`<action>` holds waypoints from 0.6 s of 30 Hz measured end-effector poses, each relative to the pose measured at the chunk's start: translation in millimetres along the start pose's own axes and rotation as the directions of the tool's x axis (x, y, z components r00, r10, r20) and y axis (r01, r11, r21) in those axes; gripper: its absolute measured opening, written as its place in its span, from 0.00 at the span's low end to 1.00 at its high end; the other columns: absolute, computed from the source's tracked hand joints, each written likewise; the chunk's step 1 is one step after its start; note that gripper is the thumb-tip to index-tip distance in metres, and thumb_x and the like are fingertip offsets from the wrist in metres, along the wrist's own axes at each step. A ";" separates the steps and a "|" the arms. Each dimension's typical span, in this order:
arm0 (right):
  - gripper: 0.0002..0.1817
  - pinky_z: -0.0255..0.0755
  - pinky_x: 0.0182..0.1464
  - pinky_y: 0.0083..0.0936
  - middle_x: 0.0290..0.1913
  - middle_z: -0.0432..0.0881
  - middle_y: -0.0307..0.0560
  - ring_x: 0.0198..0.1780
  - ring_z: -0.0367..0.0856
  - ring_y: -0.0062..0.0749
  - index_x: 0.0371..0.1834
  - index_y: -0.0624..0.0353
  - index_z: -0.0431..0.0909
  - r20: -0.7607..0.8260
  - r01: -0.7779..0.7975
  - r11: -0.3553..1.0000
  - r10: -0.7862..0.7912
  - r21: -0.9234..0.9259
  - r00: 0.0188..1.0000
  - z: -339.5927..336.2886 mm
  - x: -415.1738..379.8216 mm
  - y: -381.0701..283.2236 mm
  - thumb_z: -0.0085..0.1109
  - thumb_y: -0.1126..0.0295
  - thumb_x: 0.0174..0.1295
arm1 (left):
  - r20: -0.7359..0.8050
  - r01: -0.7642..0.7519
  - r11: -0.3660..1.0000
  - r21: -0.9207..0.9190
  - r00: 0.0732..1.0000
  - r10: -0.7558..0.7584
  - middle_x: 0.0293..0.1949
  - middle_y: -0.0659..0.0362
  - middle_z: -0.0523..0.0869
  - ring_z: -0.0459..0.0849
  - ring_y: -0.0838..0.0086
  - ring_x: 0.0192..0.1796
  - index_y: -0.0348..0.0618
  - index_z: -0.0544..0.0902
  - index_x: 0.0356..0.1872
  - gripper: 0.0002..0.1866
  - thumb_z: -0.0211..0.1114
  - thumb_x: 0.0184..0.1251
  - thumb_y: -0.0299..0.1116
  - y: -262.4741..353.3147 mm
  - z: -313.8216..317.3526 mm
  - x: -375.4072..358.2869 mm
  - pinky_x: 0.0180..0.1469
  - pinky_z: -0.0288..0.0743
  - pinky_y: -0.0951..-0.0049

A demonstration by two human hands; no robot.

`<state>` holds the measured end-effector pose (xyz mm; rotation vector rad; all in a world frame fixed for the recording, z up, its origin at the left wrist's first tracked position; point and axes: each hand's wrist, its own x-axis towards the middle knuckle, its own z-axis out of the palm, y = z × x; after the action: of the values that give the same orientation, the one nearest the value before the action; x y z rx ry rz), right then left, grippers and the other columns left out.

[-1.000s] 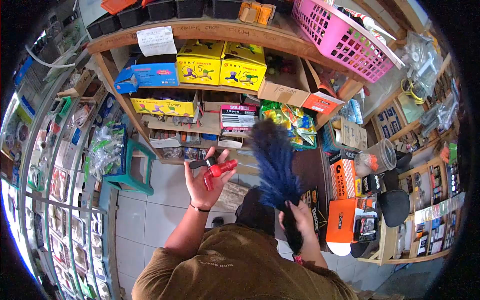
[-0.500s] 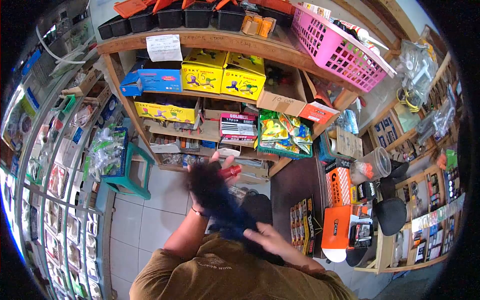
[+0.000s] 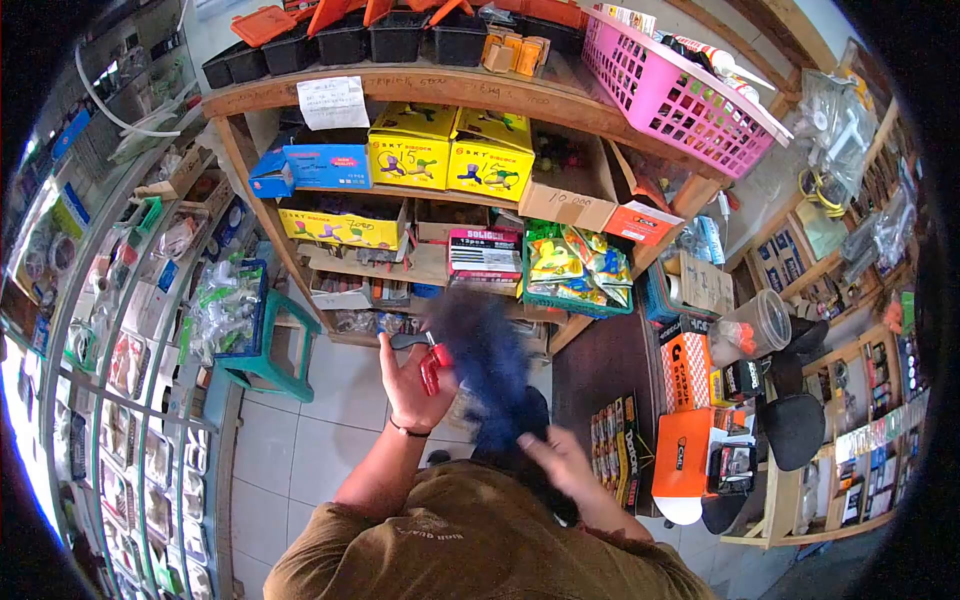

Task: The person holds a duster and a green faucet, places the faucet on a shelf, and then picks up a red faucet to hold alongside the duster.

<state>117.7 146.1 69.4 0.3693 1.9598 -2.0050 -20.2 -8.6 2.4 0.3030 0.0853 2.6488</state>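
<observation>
In my left hand [image 3: 408,392], palm up with a thumb raised, rests a red tap [image 3: 430,375] with a dark lever. My right hand [image 3: 562,458] grips the lower end of a dark blue fluffy duster [image 3: 490,360]. Motion blurs the duster's head, which overlaps the tap and the fingers of my left hand in this view. Both hands are in front of my body, below the shelves.
Wooden shelves [image 3: 420,88] ahead hold yellow tap boxes [image 3: 410,160], a blue box [image 3: 328,166] and a green basket of packets [image 3: 580,302]. A pink basket [image 3: 690,100] stands on top. Left is a green stool [image 3: 275,375]; right, an orange box [image 3: 682,455].
The duster has swung right and upright, uncovering more of my left palm and the tap's lever. My right hand has shifted slightly right and up.
</observation>
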 end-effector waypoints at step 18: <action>0.19 0.64 0.30 0.19 0.25 0.74 0.35 0.28 0.68 0.19 0.34 0.63 0.75 0.109 -0.007 0.990 0.023 -0.143 0.994 -8.0 16.9 24.6 0.55 0.55 0.57 | -0.081 0.009 0.997 0.078 0.997 -0.003 0.60 0.47 0.63 0.61 0.47 0.60 0.48 0.59 0.62 0.35 0.45 0.58 0.59 -12.7 -25.6 16.8 0.61 0.56 0.53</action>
<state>111.6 153.1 39.9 0.2332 2.0095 -1.8221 -34.9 10.2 -20.6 0.2201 0.2162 2.6556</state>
